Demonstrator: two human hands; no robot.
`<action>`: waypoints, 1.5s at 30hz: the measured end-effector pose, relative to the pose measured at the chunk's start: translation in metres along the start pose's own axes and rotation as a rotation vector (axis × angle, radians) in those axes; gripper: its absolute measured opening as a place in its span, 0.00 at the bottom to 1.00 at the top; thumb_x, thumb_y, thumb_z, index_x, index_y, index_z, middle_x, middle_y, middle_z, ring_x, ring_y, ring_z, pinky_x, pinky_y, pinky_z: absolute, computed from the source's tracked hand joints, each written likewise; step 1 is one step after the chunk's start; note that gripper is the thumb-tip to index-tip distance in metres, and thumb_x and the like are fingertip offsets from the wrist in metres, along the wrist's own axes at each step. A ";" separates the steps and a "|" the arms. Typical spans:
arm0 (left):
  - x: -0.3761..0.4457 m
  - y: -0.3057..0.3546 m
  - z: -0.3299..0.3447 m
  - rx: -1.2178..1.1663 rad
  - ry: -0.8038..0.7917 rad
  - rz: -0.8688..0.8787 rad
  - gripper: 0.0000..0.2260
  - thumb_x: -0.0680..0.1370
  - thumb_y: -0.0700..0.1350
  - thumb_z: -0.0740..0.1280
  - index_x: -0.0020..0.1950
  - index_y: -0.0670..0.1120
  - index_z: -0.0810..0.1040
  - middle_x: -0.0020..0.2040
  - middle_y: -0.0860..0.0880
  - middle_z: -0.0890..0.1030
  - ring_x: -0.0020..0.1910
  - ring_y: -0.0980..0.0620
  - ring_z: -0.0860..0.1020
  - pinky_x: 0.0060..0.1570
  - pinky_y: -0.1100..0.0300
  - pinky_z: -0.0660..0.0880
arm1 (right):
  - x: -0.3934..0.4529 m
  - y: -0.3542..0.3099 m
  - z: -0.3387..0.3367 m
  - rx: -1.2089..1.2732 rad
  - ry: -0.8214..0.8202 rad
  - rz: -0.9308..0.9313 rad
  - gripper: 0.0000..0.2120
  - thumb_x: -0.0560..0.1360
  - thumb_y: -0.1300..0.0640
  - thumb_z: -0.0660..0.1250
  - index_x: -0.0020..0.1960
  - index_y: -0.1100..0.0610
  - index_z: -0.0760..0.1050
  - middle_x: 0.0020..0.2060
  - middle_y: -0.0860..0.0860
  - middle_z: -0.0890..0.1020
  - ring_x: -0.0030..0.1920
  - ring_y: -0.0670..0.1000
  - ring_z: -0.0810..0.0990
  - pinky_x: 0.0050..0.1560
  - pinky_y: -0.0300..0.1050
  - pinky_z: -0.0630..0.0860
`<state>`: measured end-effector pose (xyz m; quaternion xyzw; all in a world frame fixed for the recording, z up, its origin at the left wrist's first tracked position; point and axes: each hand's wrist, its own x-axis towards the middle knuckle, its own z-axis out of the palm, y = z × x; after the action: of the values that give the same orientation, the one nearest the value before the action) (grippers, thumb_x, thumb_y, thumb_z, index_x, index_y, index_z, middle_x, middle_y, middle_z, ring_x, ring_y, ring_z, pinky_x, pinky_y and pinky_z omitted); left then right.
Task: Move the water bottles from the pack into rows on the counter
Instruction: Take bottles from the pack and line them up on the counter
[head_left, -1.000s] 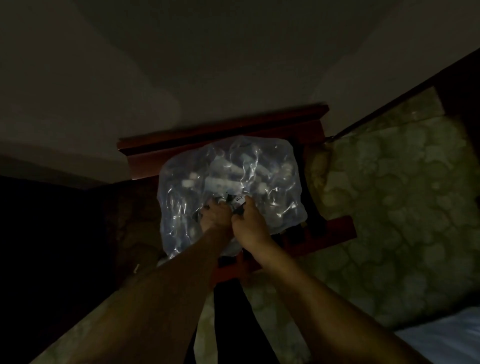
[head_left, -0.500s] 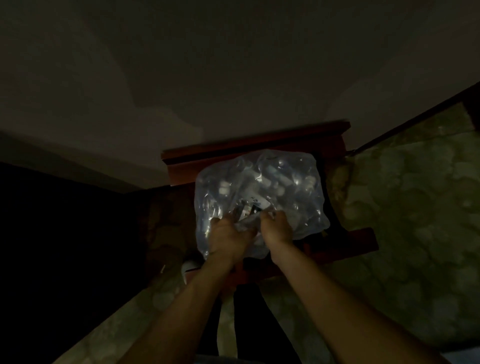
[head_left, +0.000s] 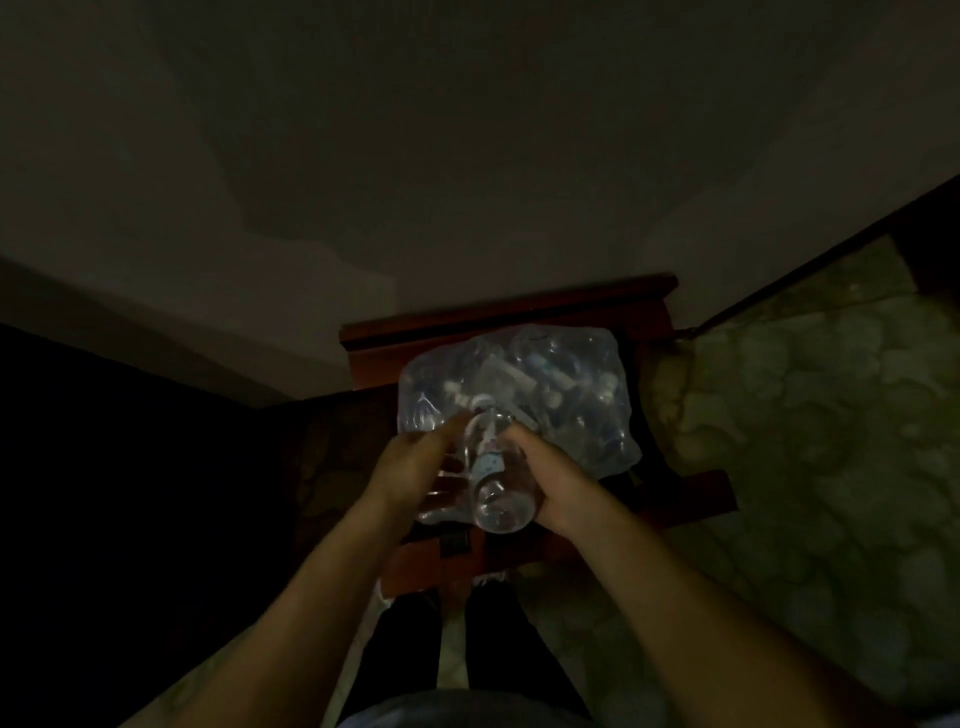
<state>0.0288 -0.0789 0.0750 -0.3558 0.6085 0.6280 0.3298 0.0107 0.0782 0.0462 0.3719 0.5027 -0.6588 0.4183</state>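
A clear plastic pack (head_left: 566, 395) of several water bottles rests on a dark red wooden counter (head_left: 519, 317) against the wall. A single clear water bottle (head_left: 498, 488) with a white cap and pale blue label lies tilted out of the pack's near side, its base toward me. My right hand (head_left: 561, 488) grips this bottle from the right. My left hand (head_left: 415, 467) presses against the bottle and the pack's torn wrap from the left, fingers curled around it. The room is very dim.
The counter's near wooden edge (head_left: 701, 499) juts to the right. Mottled greenish floor (head_left: 805, 441) spreads right of it. A pale wall (head_left: 467, 182) rises behind. My dark-trousered legs (head_left: 467, 649) stand right below the counter. Deep shadow fills the left side.
Both hands were tearing at the pack's near wrap; now a single bottle has come out toward me between them. The view has also shifted so the pack sits further right.
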 end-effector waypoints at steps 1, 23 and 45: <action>0.000 -0.001 -0.003 -0.022 -0.007 -0.018 0.28 0.69 0.67 0.69 0.54 0.45 0.81 0.49 0.44 0.85 0.49 0.46 0.84 0.43 0.54 0.80 | -0.004 0.002 -0.002 0.008 -0.050 0.002 0.16 0.75 0.48 0.69 0.57 0.57 0.81 0.52 0.58 0.86 0.51 0.56 0.86 0.50 0.50 0.82; 0.045 -0.042 -0.028 -0.350 0.022 0.173 0.23 0.67 0.54 0.75 0.58 0.45 0.82 0.52 0.44 0.86 0.52 0.43 0.85 0.51 0.47 0.81 | 0.106 0.006 0.022 -0.371 0.379 -0.068 0.09 0.77 0.57 0.67 0.53 0.62 0.79 0.49 0.59 0.84 0.50 0.59 0.84 0.51 0.55 0.83; 0.061 -0.044 -0.049 -0.251 -0.057 0.189 0.20 0.69 0.50 0.73 0.59 0.46 0.80 0.54 0.46 0.86 0.53 0.46 0.85 0.55 0.44 0.80 | 0.158 -0.032 0.011 -1.459 0.562 -0.525 0.23 0.80 0.59 0.60 0.73 0.64 0.62 0.67 0.64 0.71 0.67 0.65 0.72 0.64 0.58 0.71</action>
<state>0.0358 -0.1268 0.0000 -0.3172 0.5465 0.7371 0.2394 -0.0785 0.0437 -0.0838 0.0278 0.9608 -0.1255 0.2457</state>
